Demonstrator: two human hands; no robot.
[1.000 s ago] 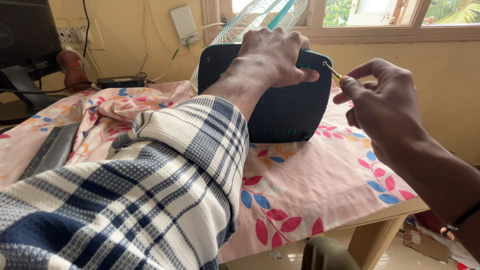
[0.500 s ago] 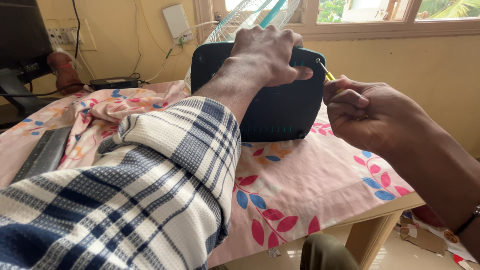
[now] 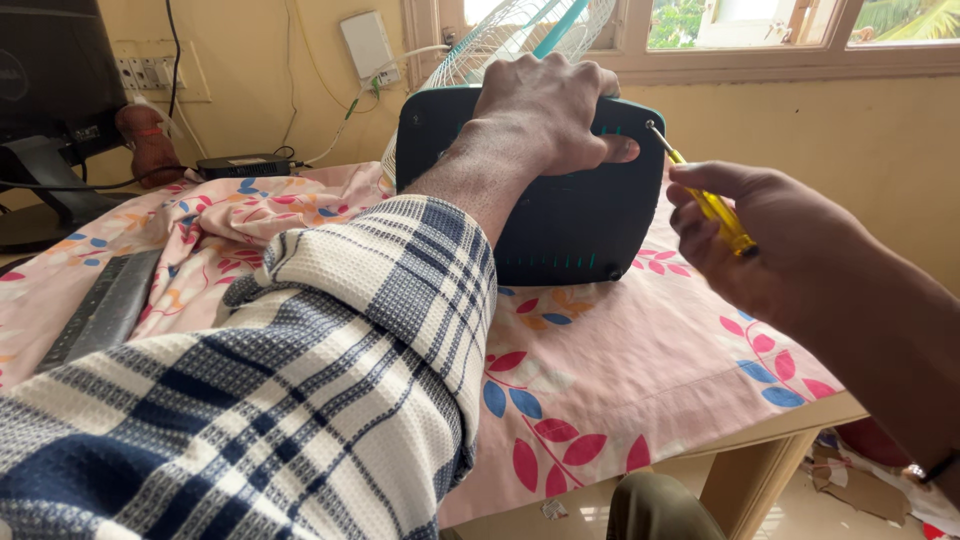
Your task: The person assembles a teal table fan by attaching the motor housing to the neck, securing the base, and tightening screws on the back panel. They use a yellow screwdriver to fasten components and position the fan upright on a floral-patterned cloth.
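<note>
At the far edge of the cloth-covered table, my left hand clamped the top of the dark teal-rimmed casing, standing upright. Half a second before, my right hand was a closed fist; now its fingers had re-gripped the yellow screwdriver, tip at the casing's upper right corner screw, so turning seemed underway.

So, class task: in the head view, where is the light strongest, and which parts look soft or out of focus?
Head view: daylight blows out the window at top; the checked sleeve is near and slightly soft; the left hand, dark panel and screwdriver are sharp.
</note>
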